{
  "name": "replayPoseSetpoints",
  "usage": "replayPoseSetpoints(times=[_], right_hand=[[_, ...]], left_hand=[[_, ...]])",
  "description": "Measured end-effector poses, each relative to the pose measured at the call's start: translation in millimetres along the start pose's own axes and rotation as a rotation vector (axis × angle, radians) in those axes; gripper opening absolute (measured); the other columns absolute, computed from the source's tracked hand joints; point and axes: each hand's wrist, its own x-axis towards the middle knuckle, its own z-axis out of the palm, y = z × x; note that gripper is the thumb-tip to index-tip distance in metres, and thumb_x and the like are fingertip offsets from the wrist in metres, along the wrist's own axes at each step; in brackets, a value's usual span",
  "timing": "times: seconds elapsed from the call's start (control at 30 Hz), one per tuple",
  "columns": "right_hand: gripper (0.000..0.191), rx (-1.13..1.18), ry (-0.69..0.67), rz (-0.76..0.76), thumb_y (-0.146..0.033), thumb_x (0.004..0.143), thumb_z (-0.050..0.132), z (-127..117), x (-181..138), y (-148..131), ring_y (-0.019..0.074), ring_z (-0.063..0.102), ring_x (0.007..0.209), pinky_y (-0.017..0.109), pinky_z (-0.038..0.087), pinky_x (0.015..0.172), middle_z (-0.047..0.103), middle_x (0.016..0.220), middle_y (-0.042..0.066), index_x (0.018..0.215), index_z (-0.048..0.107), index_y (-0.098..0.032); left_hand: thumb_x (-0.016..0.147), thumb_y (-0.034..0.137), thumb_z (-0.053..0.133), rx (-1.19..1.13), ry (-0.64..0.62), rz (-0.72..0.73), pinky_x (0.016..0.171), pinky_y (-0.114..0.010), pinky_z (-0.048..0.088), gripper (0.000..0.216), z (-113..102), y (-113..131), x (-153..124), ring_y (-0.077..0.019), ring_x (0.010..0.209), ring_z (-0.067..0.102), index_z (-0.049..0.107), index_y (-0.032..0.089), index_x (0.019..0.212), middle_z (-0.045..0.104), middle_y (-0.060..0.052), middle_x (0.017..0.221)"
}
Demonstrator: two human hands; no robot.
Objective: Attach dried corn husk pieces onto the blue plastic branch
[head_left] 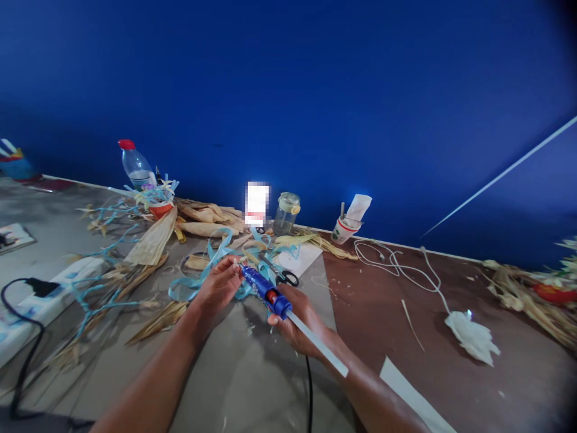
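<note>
Gripping one blue hot glue gun (256, 281): right hand (293, 334), closed round it, mid-table over the grey surface; one white glue stick (322, 349) juts from its rear. Left hand (220, 282) bunched at the nozzle; cannot tell whether it grips anything.

Clutter close by: light-blue ribbon (180, 290) looped behind left hand; one pair of black-handled scissors (288, 278) just beyond the gun, partly hidden. Dried corn husks (207, 230) heaped along the wall side.

Also: one red-capped bottle (135, 165), one lidded clear jar (285, 216), one white cup (345, 231) holding tissue, one white cable (415, 270), one crumpled white tissue (473, 337). Left: one white power strip (63, 287), one black plug (41, 287) in it.

Cup print: green mark, too small to read. Pixelated patch beside jar hides its contents.
</note>
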Motion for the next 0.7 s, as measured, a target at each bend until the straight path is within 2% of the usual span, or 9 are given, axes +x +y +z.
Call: replayPoseSetpoints(times=[0.17,0.37,0.53,0.7], right_hand=[[0.033,-0.074,-0.017,-0.045,-0.051,0.089,0.046,5,-3,10,0.0158,0.050,0.067,0.029,0.041,0.063,0.053,0.077,0.003,0.094,0.053,-0.019],[0.029,-0.169,-0.029,-0.118,-0.042,0.089,0.047,6,-3,9,0.0190,0.052,0.073,0.031,0.042,0.066,0.056,0.080,0.006,0.101,0.054,-0.016],[0.036,-0.301,-0.004,-0.259,-0.045,0.093,0.037,9,-3,11,0.0214,0.051,0.074,0.033,0.041,0.068,0.058,0.080,0.009,0.103,0.053,-0.014],[0.045,-0.381,-0.043,-0.303,-0.050,0.095,0.028,12,-4,15,0.0230,0.050,0.076,0.035,0.039,0.068,0.059,0.080,0.011,0.105,0.052,-0.012]], left_hand=[[0.060,0.023,0.082,0.007,-0.005,-0.006,0.067,-0.029,0.048,0.022,2,1,-1,-0.0146,0.067,0.061,0.064,0.017,0.072,0.065,0.000,0.072],[0.062,0.022,0.081,0.002,0.002,-0.002,0.065,-0.026,0.048,0.022,2,-1,-1,-0.0124,0.065,0.060,0.063,0.016,0.072,0.064,0.000,0.070],[0.061,0.021,0.082,-0.006,0.000,-0.019,0.061,-0.025,0.047,0.022,5,1,-2,-0.0127,0.062,0.060,0.063,0.015,0.070,0.063,0.000,0.068],[0.062,0.020,0.081,0.000,0.010,-0.051,0.062,-0.025,0.047,0.020,6,3,-3,-0.0130,0.061,0.060,0.063,0.015,0.070,0.064,-0.001,0.066]])
